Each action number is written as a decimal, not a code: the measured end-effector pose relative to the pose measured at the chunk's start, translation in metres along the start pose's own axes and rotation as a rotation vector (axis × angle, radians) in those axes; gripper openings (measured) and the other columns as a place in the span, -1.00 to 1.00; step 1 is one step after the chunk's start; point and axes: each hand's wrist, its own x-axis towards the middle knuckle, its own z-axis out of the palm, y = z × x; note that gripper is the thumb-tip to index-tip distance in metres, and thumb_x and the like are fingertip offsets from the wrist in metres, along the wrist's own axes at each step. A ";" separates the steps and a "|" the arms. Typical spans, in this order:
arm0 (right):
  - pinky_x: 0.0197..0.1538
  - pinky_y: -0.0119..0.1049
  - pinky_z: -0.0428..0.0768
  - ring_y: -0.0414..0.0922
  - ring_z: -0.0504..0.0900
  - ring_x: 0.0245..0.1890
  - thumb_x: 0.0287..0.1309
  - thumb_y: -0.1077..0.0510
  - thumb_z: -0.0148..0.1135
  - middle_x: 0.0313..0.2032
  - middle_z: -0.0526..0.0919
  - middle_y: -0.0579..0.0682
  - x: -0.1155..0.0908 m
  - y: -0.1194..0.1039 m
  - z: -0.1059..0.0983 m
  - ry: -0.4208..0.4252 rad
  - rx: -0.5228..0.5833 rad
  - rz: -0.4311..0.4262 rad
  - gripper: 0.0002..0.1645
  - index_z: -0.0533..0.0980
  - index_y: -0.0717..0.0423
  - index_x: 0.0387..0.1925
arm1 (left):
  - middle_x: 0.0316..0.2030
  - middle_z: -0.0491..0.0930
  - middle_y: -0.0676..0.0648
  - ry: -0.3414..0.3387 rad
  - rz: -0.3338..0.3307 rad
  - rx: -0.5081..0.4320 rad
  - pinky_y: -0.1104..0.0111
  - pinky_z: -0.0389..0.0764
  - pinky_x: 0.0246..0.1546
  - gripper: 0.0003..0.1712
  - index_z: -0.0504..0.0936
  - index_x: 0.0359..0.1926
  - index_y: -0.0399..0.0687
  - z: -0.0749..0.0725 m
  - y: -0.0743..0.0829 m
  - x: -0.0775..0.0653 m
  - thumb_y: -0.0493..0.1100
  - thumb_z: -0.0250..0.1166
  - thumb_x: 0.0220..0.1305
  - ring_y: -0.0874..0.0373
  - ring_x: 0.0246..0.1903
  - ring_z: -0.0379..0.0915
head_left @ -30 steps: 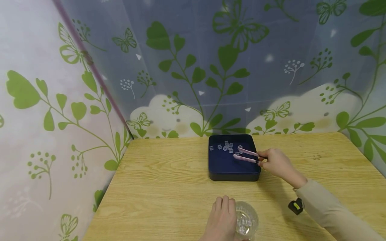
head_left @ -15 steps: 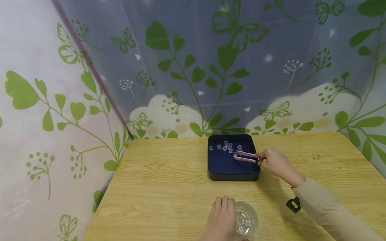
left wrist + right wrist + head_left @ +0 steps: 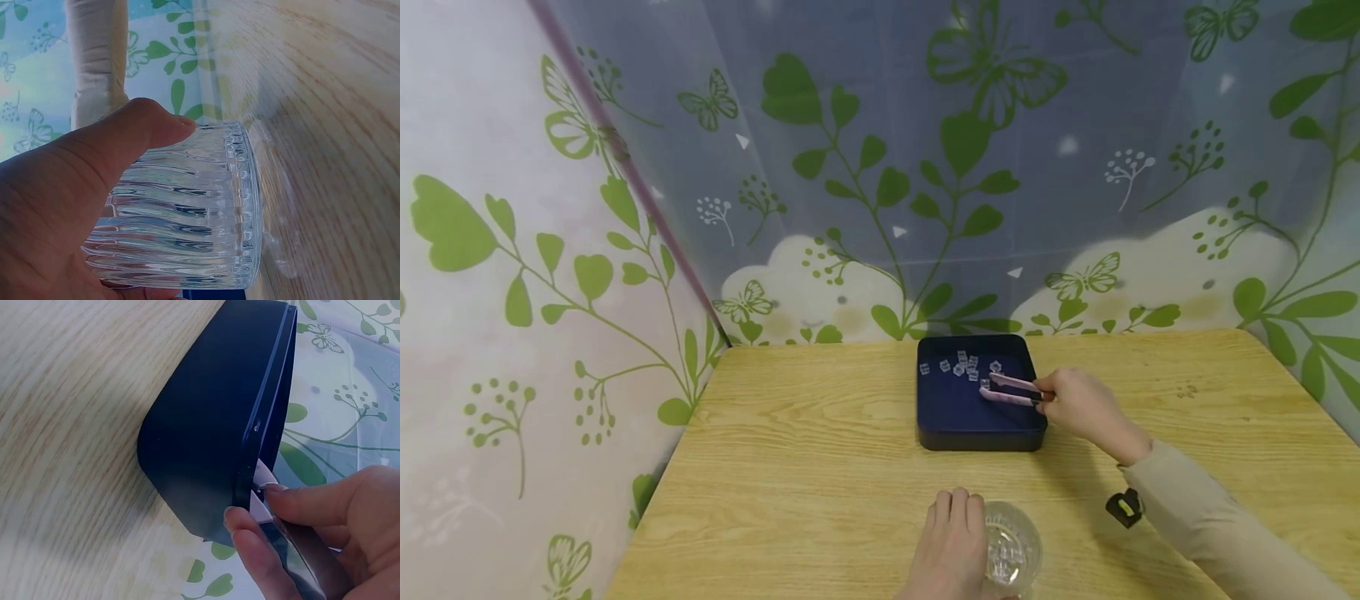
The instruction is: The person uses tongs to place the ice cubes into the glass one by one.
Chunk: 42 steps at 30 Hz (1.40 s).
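My right hand holds a pair of tongs with pale pink arms, reaching over the right rim of a dark blue square tray. The tong tips stand apart inside the tray, close to a small clear cube. I cannot tell whether they touch it. More clear cubes lie toward the back of the tray. Near the front, my left hand grips a ribbed clear glass from its left side, with the thumb along its wall. Clear pieces show inside the glass.
The tray stands at the back of a wood-grain table, close to a patterned curtain. Another patterned sheet borders the table's left side. A black device hangs beneath the right wrist.
The tong tips have moved slightly down and drawn a little closer together around the nearby cube. My right forearm has shifted slightly left. The left hand and glass have stayed put.
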 end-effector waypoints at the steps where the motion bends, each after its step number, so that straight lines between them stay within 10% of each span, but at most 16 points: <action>1: -0.50 -0.28 0.08 -0.21 0.08 -0.66 0.06 0.35 0.28 -0.71 0.18 -0.17 0.001 0.000 0.000 0.001 -0.004 -0.006 -0.92 0.63 0.24 -0.35 | -0.28 0.28 0.00 -0.010 -0.004 -0.004 0.41 0.38 -0.26 0.22 0.38 -0.09 -0.15 0.000 0.000 0.000 0.60 0.52 -0.67 0.17 -0.29 0.19; 7: -0.50 -0.27 0.07 -0.21 0.06 -0.65 0.04 0.35 0.28 -0.70 0.04 -0.19 0.005 0.000 0.001 -0.003 -0.027 0.000 -0.86 0.51 0.12 -0.53 | -0.29 0.27 0.01 0.010 -0.002 -0.012 0.42 0.36 -0.28 0.21 0.37 -0.11 -0.14 0.000 0.000 0.000 0.59 0.54 -0.69 0.18 -0.30 0.18; 13: -0.51 -0.28 0.08 -0.22 0.09 -0.67 0.07 0.33 0.28 -0.72 0.11 -0.18 0.006 -0.001 0.000 -0.020 0.004 0.040 -0.82 0.67 0.27 -0.25 | -0.30 0.25 0.02 0.061 0.001 0.011 0.42 0.34 -0.30 0.20 0.35 -0.16 -0.12 0.002 0.001 0.000 0.57 0.56 -0.77 0.18 -0.31 0.16; 25: -0.55 -0.29 0.13 -0.19 0.20 -0.68 0.08 0.31 0.29 -0.62 0.56 -0.09 0.007 0.001 -0.001 -0.038 -0.001 0.062 -0.60 0.62 0.37 -0.01 | -0.27 0.30 0.00 -0.025 -0.020 -0.008 0.40 0.39 -0.24 0.25 0.38 -0.06 -0.16 -0.001 0.001 -0.001 0.59 0.54 -0.71 0.16 -0.27 0.21; 35: -0.57 -0.29 0.13 -0.19 0.19 -0.69 0.07 0.35 0.26 -0.16 0.71 0.25 0.008 0.003 0.000 -0.026 0.002 0.052 -0.62 0.63 0.37 -0.03 | -0.22 0.33 -0.03 -0.100 -0.030 -0.004 0.35 0.40 -0.13 0.21 0.40 -0.03 -0.17 -0.003 0.001 0.001 0.60 0.50 -0.57 0.13 -0.20 0.26; 42: -0.57 -0.29 0.14 -0.19 0.21 -0.68 0.06 0.36 0.25 -0.34 0.72 0.12 0.008 0.003 0.001 -0.027 -0.005 0.037 -0.64 0.66 0.35 -0.06 | -0.22 0.33 -0.02 -0.130 -0.036 -0.016 0.36 0.40 -0.13 0.20 0.40 -0.02 -0.17 -0.004 0.001 0.001 0.61 0.49 -0.53 0.14 -0.20 0.26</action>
